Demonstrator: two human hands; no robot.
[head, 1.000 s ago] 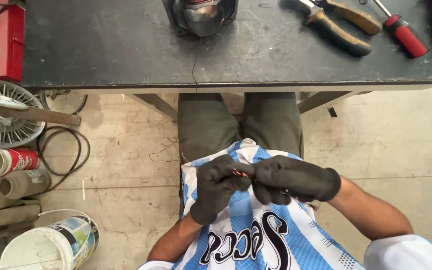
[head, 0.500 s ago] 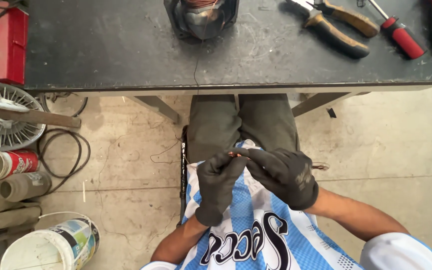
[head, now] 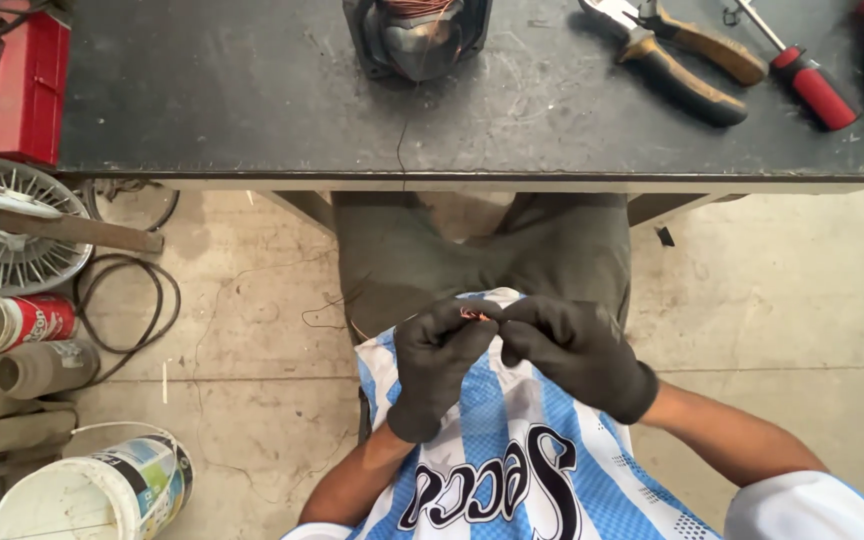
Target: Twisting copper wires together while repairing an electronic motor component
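**Hands drawn back together over the lap**

Head view: both gloved hands have closed in since the earlier frame. Left hand [head: 439, 362] and right hand [head: 574, 352] pinch copper wire [head: 474, 315] between fingertips, below the workbench [head: 252, 110]. Firm, short grips likely keep the strand controlled.
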